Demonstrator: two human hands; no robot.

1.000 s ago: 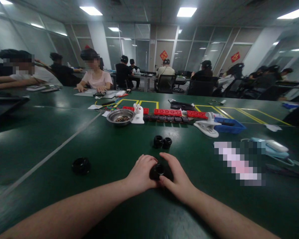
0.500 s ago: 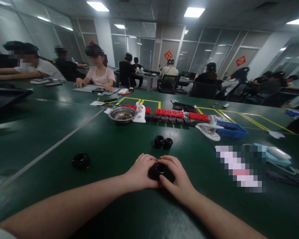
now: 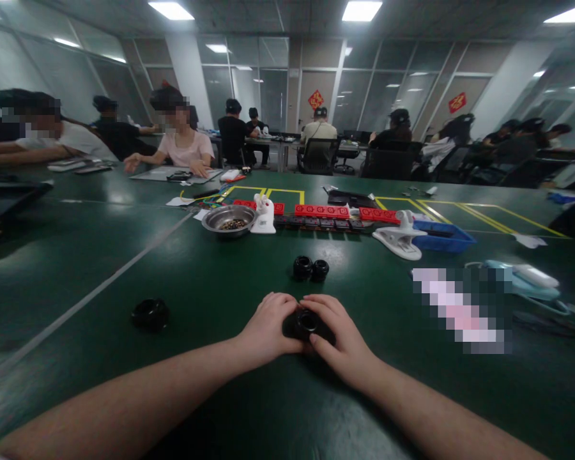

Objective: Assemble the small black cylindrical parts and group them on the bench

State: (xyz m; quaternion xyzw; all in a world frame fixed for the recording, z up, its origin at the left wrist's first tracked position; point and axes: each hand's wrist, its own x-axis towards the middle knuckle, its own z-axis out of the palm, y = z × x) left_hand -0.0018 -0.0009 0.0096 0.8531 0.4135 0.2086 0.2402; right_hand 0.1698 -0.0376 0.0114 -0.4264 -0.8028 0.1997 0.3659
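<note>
Right hand (image 3: 347, 342) on black ring (image 3: 299, 326), sign (image 3: 315, 99) illegible

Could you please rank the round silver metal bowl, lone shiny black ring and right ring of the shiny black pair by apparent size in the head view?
Metal bowl
Lone ring
Pair's right ring

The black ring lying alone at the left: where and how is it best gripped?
Probably from above, with the left hand once free, pinching the black ring by its outer wall, thumb and fingers opposite: it looks round, its opening seems to face up, and it lies apart from the paired rings.
</note>
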